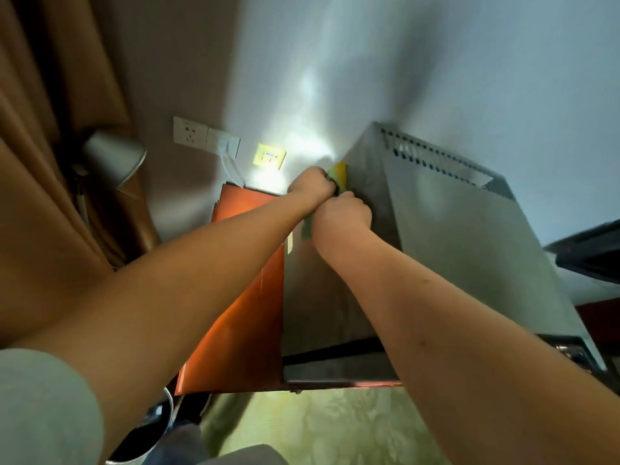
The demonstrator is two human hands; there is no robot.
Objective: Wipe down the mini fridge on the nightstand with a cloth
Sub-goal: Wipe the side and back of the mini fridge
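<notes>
The grey mini fridge (453,236) stands on an orange-red nightstand (248,303), its vented back edge toward the wall. A yellow-green cloth (338,172) lies against the fridge's left side near the back corner. My left hand (310,186) grips the cloth's upper part with curled fingers. Just below it, my right hand (342,214) grips the lower part, where a green strip of cloth (306,229) hangs beside the wrist. Most of the cloth is hidden by both hands.
A wall socket (188,130) with a plugged-in white cable and a yellow wall plate (269,157) sit behind the nightstand. A grey lamp (114,156) and brown curtain stand to the left. Green patterned carpet (328,427) lies below, a bin (147,431) at lower left.
</notes>
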